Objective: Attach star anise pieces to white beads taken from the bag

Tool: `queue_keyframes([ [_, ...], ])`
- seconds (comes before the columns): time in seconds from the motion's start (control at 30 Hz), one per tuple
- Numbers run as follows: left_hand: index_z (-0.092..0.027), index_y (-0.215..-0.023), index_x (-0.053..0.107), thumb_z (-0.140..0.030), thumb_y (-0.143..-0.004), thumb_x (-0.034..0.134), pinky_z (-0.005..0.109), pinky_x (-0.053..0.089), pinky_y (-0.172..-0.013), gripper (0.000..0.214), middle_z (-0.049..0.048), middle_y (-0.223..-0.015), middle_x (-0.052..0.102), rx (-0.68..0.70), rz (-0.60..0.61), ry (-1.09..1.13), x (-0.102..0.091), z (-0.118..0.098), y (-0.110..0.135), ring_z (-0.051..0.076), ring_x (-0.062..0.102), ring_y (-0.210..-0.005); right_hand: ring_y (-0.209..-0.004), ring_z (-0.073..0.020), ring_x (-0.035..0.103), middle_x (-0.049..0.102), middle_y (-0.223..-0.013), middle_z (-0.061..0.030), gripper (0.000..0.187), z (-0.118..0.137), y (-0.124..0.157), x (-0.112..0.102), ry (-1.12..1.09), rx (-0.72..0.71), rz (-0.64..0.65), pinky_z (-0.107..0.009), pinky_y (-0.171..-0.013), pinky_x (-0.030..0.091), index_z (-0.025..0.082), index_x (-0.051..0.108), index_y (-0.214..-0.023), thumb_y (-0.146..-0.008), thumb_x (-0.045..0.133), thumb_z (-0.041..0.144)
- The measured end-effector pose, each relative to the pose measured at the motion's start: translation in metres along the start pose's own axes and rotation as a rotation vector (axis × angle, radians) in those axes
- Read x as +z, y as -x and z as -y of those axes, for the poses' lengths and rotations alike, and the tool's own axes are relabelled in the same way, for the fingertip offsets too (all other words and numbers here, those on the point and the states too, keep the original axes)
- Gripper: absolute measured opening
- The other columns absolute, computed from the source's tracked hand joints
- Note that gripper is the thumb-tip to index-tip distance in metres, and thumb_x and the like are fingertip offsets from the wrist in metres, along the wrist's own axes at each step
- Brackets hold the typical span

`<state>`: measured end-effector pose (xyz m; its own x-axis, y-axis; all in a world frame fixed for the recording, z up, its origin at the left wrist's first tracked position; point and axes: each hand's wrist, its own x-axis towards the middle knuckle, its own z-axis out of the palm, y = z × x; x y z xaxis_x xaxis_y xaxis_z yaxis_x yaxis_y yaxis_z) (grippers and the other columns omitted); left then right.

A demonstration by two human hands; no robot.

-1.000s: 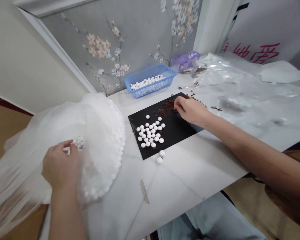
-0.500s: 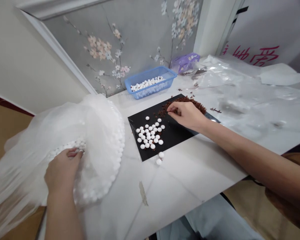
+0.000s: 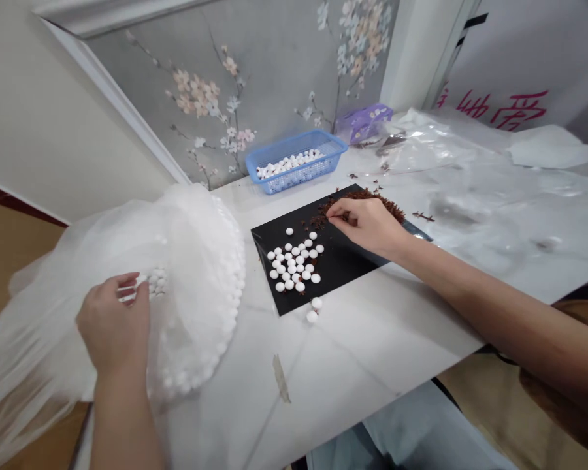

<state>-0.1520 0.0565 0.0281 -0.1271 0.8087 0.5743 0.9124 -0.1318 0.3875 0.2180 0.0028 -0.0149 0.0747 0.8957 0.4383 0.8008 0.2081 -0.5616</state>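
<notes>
My left hand (image 3: 115, 313) is over the white tulle (image 3: 196, 261), its thumb and fingers closed on a small white round piece (image 3: 142, 281). Beside those fingertips, a cluster of similar white pieces (image 3: 157, 281) lies in the tulle. At the black board (image 3: 343, 261), my right hand (image 3: 360, 222) is in a pinch at the near edge of a heap of small brown pieces (image 3: 389, 207). A tiny brown piece (image 3: 328, 218) shows at its fingertips. Many white round pieces (image 3: 291, 264) are spread over the left part of the board.
A blue plastic basket (image 3: 298, 173) holding white round pieces stands against the flowered wall panel. Two white pieces (image 3: 315, 310) sit off the board's front edge. Clear plastic sheeting (image 3: 475, 189) covers the right side of the table, near a purple package (image 3: 370, 123).
My left hand has shifted slightly left and up from the cluster in the tulle, with a white piece now showing in its fingers. My right hand has hardly moved.
</notes>
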Motion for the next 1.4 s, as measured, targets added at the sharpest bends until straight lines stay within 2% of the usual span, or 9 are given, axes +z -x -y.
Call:
queue_keyframes([
  [0.2, -0.014, -0.100, 0.066, -0.026, -0.071, 0.062, 0.031, 0.050, -0.076, 0.032, 0.0104, -0.099, 0.062, 0.308, -0.283, 0.099, 0.009, -0.033, 0.015, 0.019, 0.057, -0.089, -0.052, -0.0111, 0.051, 0.066, -0.081, -0.0027, 0.015, 0.005, 0.001, 0.000, -0.006, -0.044, -0.037, -0.026, -0.058, 0.045, 0.017, 0.064, -0.087, -0.075, 0.054, 0.018],
  [0.33, -0.017, -0.099, 0.065, -0.020, -0.076, 0.059, 0.030, 0.049, -0.076, 0.024, 0.0062, -0.091, 0.066, 0.419, -0.225, 0.270, 0.013, -0.071, 0.049, 0.016, 0.060, -0.081, -0.061, -0.0129, 0.056, 0.065, -0.088, -0.0057, 0.020, 0.005, 0.003, 0.000, -0.043, -0.160, -0.097, -0.027, -0.064, 0.047, 0.016, 0.066, -0.093, -0.082, 0.050, 0.020],
  [0.5, -0.021, -0.096, 0.061, -0.026, -0.077, 0.060, 0.024, 0.051, -0.068, 0.020, 0.0014, -0.082, 0.063, 0.062, 0.269, 0.755, 0.022, -0.116, 0.095, 0.013, 0.063, -0.074, -0.068, -0.0133, 0.061, 0.067, -0.088, -0.0047, 0.025, 0.013, 0.008, 0.003, -0.166, -0.232, -0.061, -0.026, -0.065, 0.049, 0.018, 0.065, -0.102, -0.087, 0.045, 0.021],
  [0.6, -0.021, -0.097, 0.059, -0.028, -0.074, 0.064, 0.021, 0.050, -0.071, 0.024, -0.0005, -0.079, 0.061, -0.133, 0.568, 0.934, 0.031, -0.127, 0.108, 0.011, 0.062, -0.076, -0.061, -0.0104, 0.061, 0.068, -0.084, -0.0032, 0.024, 0.023, 0.013, 0.006, -0.215, -0.264, -0.037, -0.023, -0.061, 0.049, 0.018, 0.065, -0.101, -0.088, 0.044, 0.022],
  [0.67, -0.019, -0.090, 0.060, -0.029, -0.072, 0.065, 0.020, 0.049, -0.073, 0.021, 0.0000, -0.078, 0.062, -0.239, 0.681, 0.995, 0.037, -0.127, 0.110, 0.010, 0.061, -0.077, -0.055, -0.0079, 0.059, 0.068, -0.086, -0.0026, 0.022, 0.030, 0.017, 0.007, -0.278, -0.252, -0.033, -0.021, -0.057, 0.049, 0.018, 0.063, -0.101, -0.088, 0.045, 0.021],
  [0.8, -0.018, -0.084, 0.063, -0.030, -0.073, 0.065, 0.018, 0.048, -0.074, 0.017, 0.0003, -0.079, 0.064, -0.371, 0.753, 1.123, 0.044, -0.122, 0.110, 0.008, 0.060, -0.075, -0.048, -0.0044, 0.055, 0.066, -0.087, -0.0023, 0.014, 0.040, 0.024, 0.009, -0.462, -0.224, -0.005, -0.017, -0.049, 0.046, 0.016, 0.061, -0.094, -0.085, 0.051, 0.021],
  [0.93, -0.020, -0.085, 0.065, -0.030, -0.072, 0.066, 0.016, 0.048, -0.070, 0.016, -0.0010, -0.077, 0.064, -0.461, 0.843, 1.230, 0.044, -0.121, 0.110, 0.006, 0.058, -0.070, -0.046, -0.0040, 0.046, 0.063, -0.070, 0.0004, 0.007, 0.047, 0.028, 0.013, -0.437, -0.274, -0.103, -0.017, -0.047, 0.040, 0.015, 0.060, -0.078, -0.080, 0.060, 0.022],
  [1.03, -0.021, -0.084, 0.067, -0.029, -0.071, 0.068, 0.014, 0.047, -0.068, 0.016, -0.0011, -0.079, 0.064, -0.507, 0.918, 1.252, 0.044, -0.121, 0.110, 0.005, 0.057, -0.069, -0.049, -0.0046, 0.044, 0.061, -0.072, -0.0003, 0.006, 0.053, 0.032, 0.016, -0.436, -0.340, -0.063, -0.017, -0.048, 0.038, 0.015, 0.059, -0.081, -0.083, 0.056, 0.020],
  [1.4, -0.019, -0.077, 0.069, -0.029, -0.068, 0.071, 0.013, 0.046, -0.067, 0.014, -0.0011, -0.074, 0.064, -0.550, 0.940, 1.270, 0.046, -0.120, 0.107, 0.005, 0.056, -0.067, -0.063, -0.0088, 0.047, 0.053, -0.077, -0.0032, 0.007, 0.053, 0.037, 0.018, -0.398, -0.448, 0.060, -0.019, -0.052, 0.038, 0.015, 0.052, -0.086, -0.087, 0.046, 0.015],
])
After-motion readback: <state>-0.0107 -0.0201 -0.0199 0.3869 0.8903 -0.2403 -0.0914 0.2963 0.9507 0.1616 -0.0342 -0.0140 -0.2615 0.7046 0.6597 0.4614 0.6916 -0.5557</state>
